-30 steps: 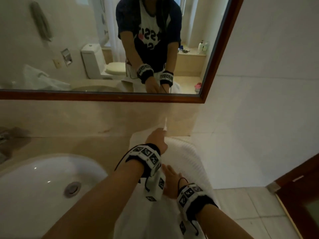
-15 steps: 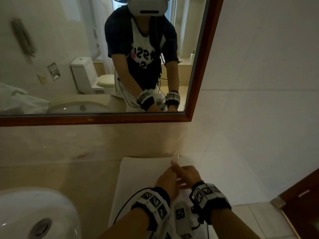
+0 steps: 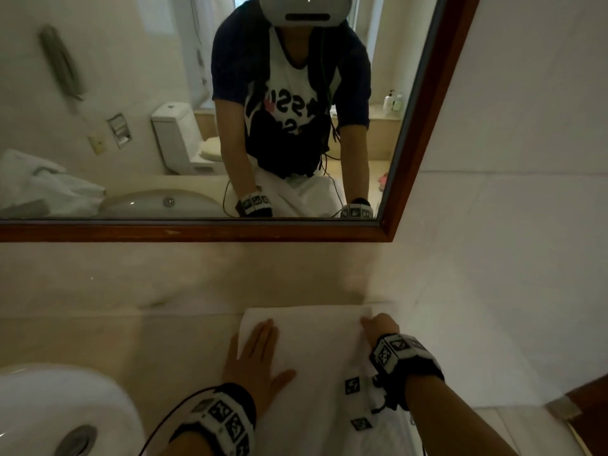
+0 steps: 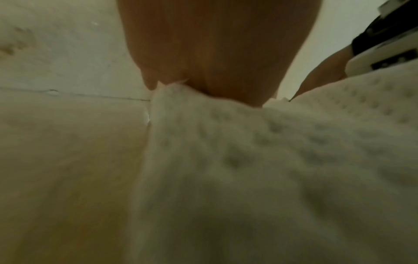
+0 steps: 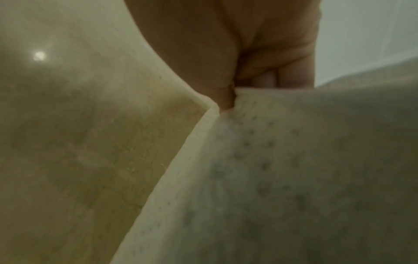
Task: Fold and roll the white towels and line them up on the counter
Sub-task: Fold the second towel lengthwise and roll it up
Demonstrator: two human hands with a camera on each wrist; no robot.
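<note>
A white towel lies spread flat on the beige counter, its far edge close to the backsplash. My left hand presses flat on the towel's left part, with fingers straight and the thumb spread. In the left wrist view, the left hand lies on the dotted towel near its left edge. My right hand is at the towel's far right corner with curled fingers. In the right wrist view, the right hand pinches the towel at its hemmed edge.
A white sink sits in the counter to the left. A wood-framed mirror hangs above the backsplash, and a tiled wall closes the counter's right end. A dark wooden door is at the lower right.
Both hands were together at the towel's far end. Now the left hand has slid left and lies flat, while the right hand has moved to the far right corner.
</note>
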